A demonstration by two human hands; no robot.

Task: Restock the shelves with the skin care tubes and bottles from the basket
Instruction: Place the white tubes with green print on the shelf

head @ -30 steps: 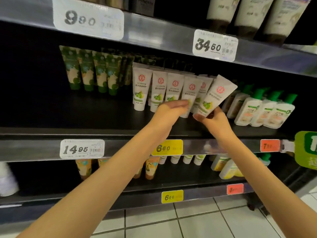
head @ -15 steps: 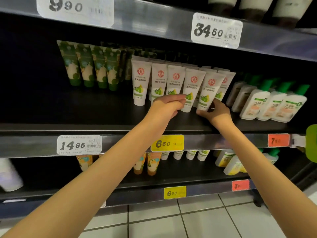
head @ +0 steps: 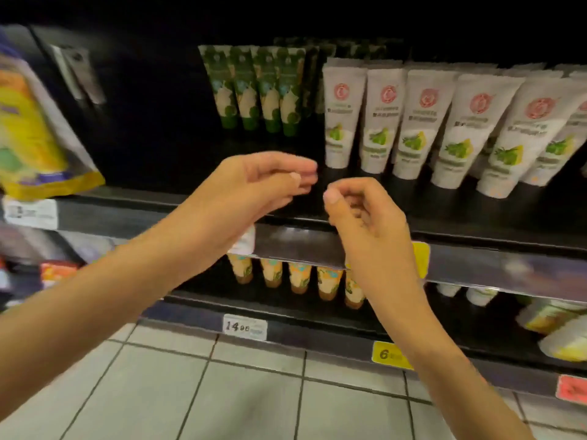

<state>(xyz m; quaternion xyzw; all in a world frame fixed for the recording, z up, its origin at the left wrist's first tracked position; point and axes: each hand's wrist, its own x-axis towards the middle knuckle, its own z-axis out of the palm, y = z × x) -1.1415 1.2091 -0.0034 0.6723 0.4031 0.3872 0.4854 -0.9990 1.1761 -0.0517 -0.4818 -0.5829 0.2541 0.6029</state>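
Several white skin care tubes point(head: 413, 122) with red logos and green fruit prints stand cap-down in a row on the dark middle shelf point(head: 476, 230). To their left stand several green tubes point(head: 254, 87). My left hand point(head: 251, 185) hovers in front of the shelf, left of the white tubes, its fingers loosely curled and holding nothing. My right hand point(head: 365, 217) is beside it, a little lower, fingers loosely curled and empty. Neither hand touches a tube. The basket is out of view.
Orange tubes point(head: 298, 276) stand on the shelf below, with white caps and yellow bottles point(head: 552, 315) to the right. A yellow pouch point(head: 35, 138) hangs at far left. Price tags point(head: 244, 327) line the shelf edges. White floor tiles point(head: 222, 392) lie below.
Both hands have let go of the white tubes and pulled back from the shelf. The view has swung left and down, so the tubes now sit at upper right.
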